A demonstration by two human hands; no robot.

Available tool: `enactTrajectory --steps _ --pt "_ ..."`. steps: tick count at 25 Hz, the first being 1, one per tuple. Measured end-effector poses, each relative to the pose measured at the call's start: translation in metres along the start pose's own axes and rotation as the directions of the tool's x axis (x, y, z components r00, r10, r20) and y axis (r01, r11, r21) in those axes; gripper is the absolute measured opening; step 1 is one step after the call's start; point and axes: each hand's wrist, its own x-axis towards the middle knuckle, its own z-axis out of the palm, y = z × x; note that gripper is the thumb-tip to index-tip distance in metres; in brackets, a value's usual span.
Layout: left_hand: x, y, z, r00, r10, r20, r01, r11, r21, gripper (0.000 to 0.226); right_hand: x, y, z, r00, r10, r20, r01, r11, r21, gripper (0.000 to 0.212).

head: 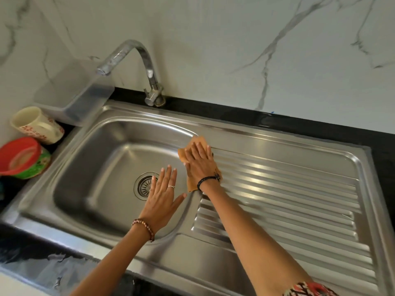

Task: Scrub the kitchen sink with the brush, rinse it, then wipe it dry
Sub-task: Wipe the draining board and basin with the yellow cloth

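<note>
Wiping stage of the task: the right hand (199,162) lies flat, fingers straight, pressing a thin orange-tan cloth (193,182) against the ridge between the basin and the ribbed drainboard of the stainless-steel kitchen sink (277,144); nothing is pinched or curled around. The left hand (163,191) hovers above the basin near the round drain strainer (143,185), fingers spread and straight, holding nothing; whether it touches the steel cannot be told. The cloth appears soft, light and limp, conforming to the rim's curve, so it is probably best controlled by a broad palm press rather than an edge grip; a loose corner hangs below the wrist and may drag or fold. The polished steel likely offers little friction, so the cloth should glide easily. A curved chrome faucet (147,67) stands behind the basin, its spout showing no water; no brush is visible.
</note>
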Motion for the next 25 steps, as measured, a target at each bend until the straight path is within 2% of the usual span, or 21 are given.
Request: enactTrajectory --steps 7,10,13,17,20,25 --pt "-0.011 0.031 0.008 1.000 -0.010 -0.015 0.009 1.000 -0.023 0.084 -0.051 0.035 0.001 0.997 0.045 -0.064 -0.033 0.985 0.172 0.055" --pt "-0.014 0.049 0.016 0.999 0.051 -0.006 -0.051 0.998 -0.047 0.099 -0.085 0.082 0.001 0.982 0.173 -0.078 -0.152 0.963 0.224 0.060" --pt "-0.014 0.074 0.024 0.994 0.109 0.005 -0.108 0.992 -0.064 0.104 -0.122 0.138 0.001 0.952 0.300 -0.051 -0.284 0.936 0.208 0.058" --pt "-0.013 0.109 0.027 0.985 0.171 0.019 -0.170 0.983 -0.066 0.106 -0.169 0.207 0.006 0.855 0.509 -0.095 -0.490 0.855 0.172 0.067" --pt "-0.019 0.125 0.032 0.978 0.208 0.022 -0.206 0.976 -0.071 0.106 -0.197 0.246 0.006 0.783 0.616 -0.085 -0.598 0.784 0.164 0.061" --pt "-0.033 0.133 0.036 0.980 0.192 0.054 -0.190 0.981 -0.029 0.110 -0.214 0.255 0.008 0.660 0.742 -0.117 -0.711 0.667 0.220 0.059"
